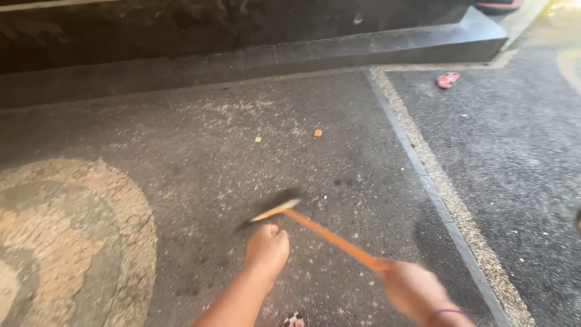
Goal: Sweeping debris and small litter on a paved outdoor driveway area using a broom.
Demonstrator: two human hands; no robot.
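A broom with a thin orange handle (330, 237) slants across the dark pebbled pavement. Its dark brush end (273, 209) is blurred by motion, close to the ground. My right hand (414, 289), also blurred and with a purple band at the wrist, grips the handle's lower end. My left hand (267, 247) is closed in a fist just below the brush end, and I see nothing inside it. Two small orange scraps (318, 132) lie on the ground beyond the brush.
A dark stone step (363, 48) runs along the far side. A pale pebble strip with a grey kerb line (436, 181) cuts diagonally on the right. A pink sandal (448, 79) lies beyond it. A round pebble mosaic (60, 242) fills the left.
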